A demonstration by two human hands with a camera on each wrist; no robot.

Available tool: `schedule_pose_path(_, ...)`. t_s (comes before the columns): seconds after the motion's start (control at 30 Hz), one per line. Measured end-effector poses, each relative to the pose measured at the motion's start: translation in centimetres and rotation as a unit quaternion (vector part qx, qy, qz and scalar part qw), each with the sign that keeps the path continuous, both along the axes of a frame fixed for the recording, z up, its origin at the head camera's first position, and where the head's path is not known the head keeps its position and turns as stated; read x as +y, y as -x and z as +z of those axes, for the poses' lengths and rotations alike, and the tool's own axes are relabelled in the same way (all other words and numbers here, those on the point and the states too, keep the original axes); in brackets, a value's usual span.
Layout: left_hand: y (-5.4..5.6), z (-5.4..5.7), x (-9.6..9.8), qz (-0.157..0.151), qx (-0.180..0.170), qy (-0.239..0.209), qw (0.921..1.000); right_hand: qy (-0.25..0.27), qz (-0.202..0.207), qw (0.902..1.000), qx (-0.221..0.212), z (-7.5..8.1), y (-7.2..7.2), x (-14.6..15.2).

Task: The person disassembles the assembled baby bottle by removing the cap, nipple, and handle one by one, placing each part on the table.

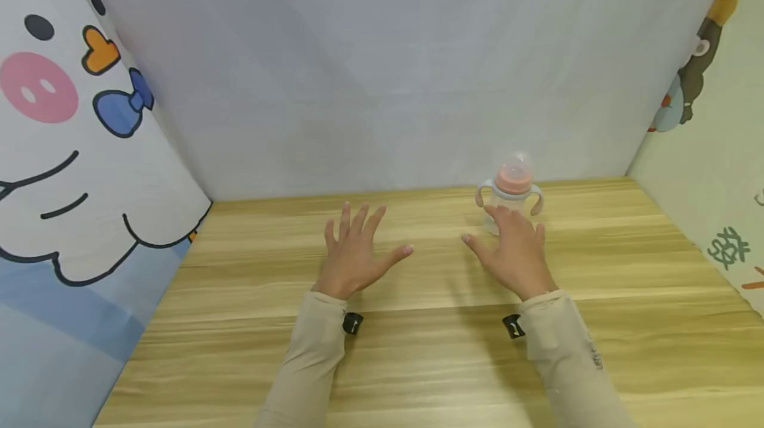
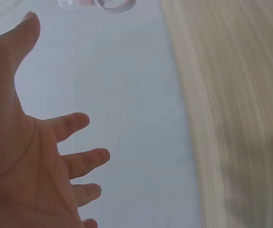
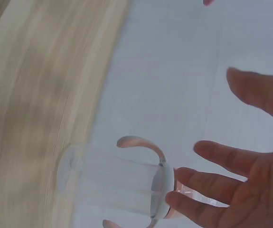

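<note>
A clear baby bottle (image 1: 514, 179) with a pink collar, a see-through cap and two grey-and-pink handles stands upright near the back of the wooden table. My right hand (image 1: 518, 252) is in front of it with fingers spread, hiding part of its body in the head view. In the right wrist view the bottle (image 3: 119, 183) appears beyond the fingertips, and contact cannot be made out. My left hand (image 1: 352, 261) hovers over the table to the left, fingers and thumb spread, holding nothing. Only a handle (image 2: 117, 5) and a bit of the bottle show at the top of the left wrist view.
The wood-grain table (image 1: 406, 361) meets a pale cloth backdrop (image 1: 382, 83) just behind the bottle. A cartoon-printed cloth (image 1: 89, 169) hangs on the left. On the right is a light green printed cloth (image 1: 704, 169). Black straps (image 1: 352, 323) sit at both wrists.
</note>
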State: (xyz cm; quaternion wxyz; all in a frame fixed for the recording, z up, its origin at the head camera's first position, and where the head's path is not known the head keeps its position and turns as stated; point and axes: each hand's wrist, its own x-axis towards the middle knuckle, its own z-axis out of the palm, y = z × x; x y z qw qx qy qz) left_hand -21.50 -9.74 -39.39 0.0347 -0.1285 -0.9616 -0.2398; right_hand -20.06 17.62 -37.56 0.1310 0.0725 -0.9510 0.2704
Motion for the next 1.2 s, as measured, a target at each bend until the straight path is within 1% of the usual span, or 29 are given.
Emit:
schedule_pose_path(0.07, 0.1, 0.0, 0.0, -0.002, 0.004, -0.011, 0.9999, 0.027, -0.012, 0.9989, 0.037, 0.1, 0.2, 0.3)
schedule_pose_path(0.13, 0.2, 0.0, 0.0, -0.001, -0.004, -0.023, 0.9997, 0.048, -0.022, 0.9957, 0.075, 0.2, 0.4, 0.6)
schedule_pose_path(0.23, 0.2, -0.2, 0.1, 0.0, -0.019, -0.041, 0.999, 0.075, -0.041, 0.9896, 0.117, 0.2, 0.7, 1.1)
schedule_pose_path(0.3, 0.2, -0.3, 0.1, 0.0, -0.027, -0.049, 0.9984, 0.096, -0.054, 0.9851, 0.132, 0.2, 0.9, 1.4)
schedule_pose_path(0.37, 0.2, -0.4, 0.1, -0.004, -0.026, -0.057, 0.998, 0.115, -0.068, 0.9803, 0.145, 0.1, 1.1, 1.7)
schedule_pose_path(0.57, 0.3, -0.6, 0.0, -0.005, -0.022, -0.068, 0.9975, 0.17, -0.094, 0.9595, 0.204, -0.7, 2.2, 2.1)
schedule_pose_path(0.63, 0.3, -0.8, 0.1, -0.008, -0.025, -0.07, 0.9972, 0.18, -0.101, 0.9546, 0.215, -0.9, 2.6, 2.4)
schedule_pose_path(0.7, 0.3, -0.8, 0.2, -0.011, -0.027, -0.072, 0.997, 0.184, -0.108, 0.9533, 0.213, -1.0, 3.0, 2.8)
schedule_pose_path(0.77, 0.3, -0.9, 0.3, -0.014, -0.029, -0.076, 0.9966, 0.182, -0.112, 0.9545, 0.207, -1.0, 3.3, 3.3)
schedule_pose_path(0.9, 0.4, -0.8, 0.4, -0.021, -0.032, -0.087, 0.9955, 0.175, -0.113, 0.9628, 0.173, -0.9, 4.0, 4.4)
schedule_pose_path(0.97, 0.4, -0.7, 0.3, -0.028, -0.033, -0.093, 0.9948, 0.175, -0.112, 0.9679, 0.141, -0.7, 4.3, 4.9)
schedule_pose_path(1.07, 0.4, -0.7, 0.2, -0.039, -0.036, -0.098, 0.9938, 0.181, -0.114, 0.9738, 0.078, -0.5, 4.8, 5.6)
schedule_pose_path(1.13, 0.3, -0.7, 0.2, -0.045, -0.034, -0.097, 0.9937, 0.187, -0.114, 0.9749, 0.041, -0.4, 5.1, 5.9)
schedule_pose_path(1.2, 0.3, -0.7, 0.1, -0.048, -0.037, -0.092, 0.9939, 0.192, -0.113, 0.9749, 0.013, -0.4, 5.4, 6.1)
